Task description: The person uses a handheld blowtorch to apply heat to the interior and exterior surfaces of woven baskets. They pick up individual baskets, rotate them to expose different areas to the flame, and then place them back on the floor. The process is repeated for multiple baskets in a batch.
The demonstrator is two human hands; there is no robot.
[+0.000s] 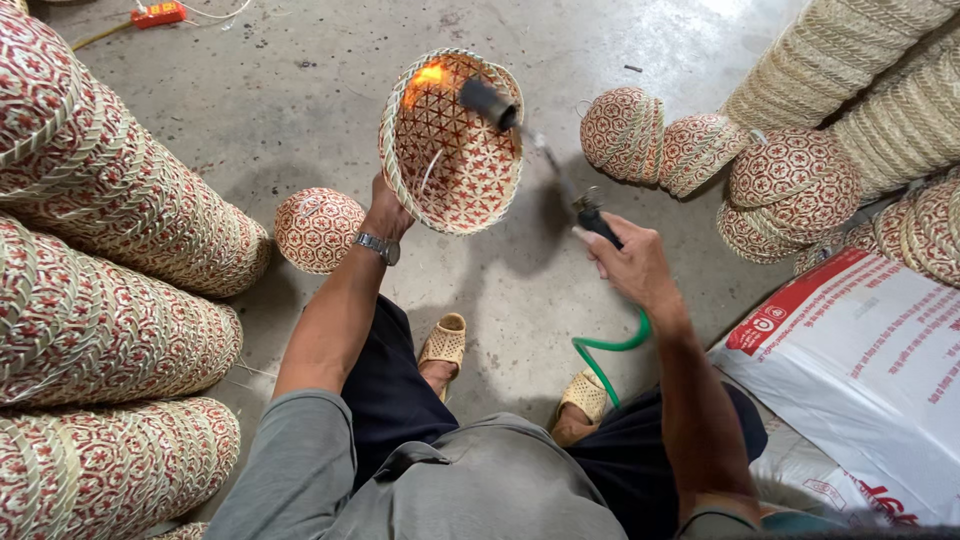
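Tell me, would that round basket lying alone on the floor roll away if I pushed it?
Probably a little: the lone basket looks domed, so it might rock or roll. It seems light, being thin woven strips like the basket the left hand lifts easily. Likely stiff.

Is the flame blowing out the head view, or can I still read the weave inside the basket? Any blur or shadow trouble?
Head view: the flame glares orange only at the upper rim of the basket; the weave inside reads sharp. Soft daylight, faint shadows on the concrete floor. The gas torch in the right hand is slightly motion-blurred. The left hand is crisp. Wide-angle bending shows at the edges.
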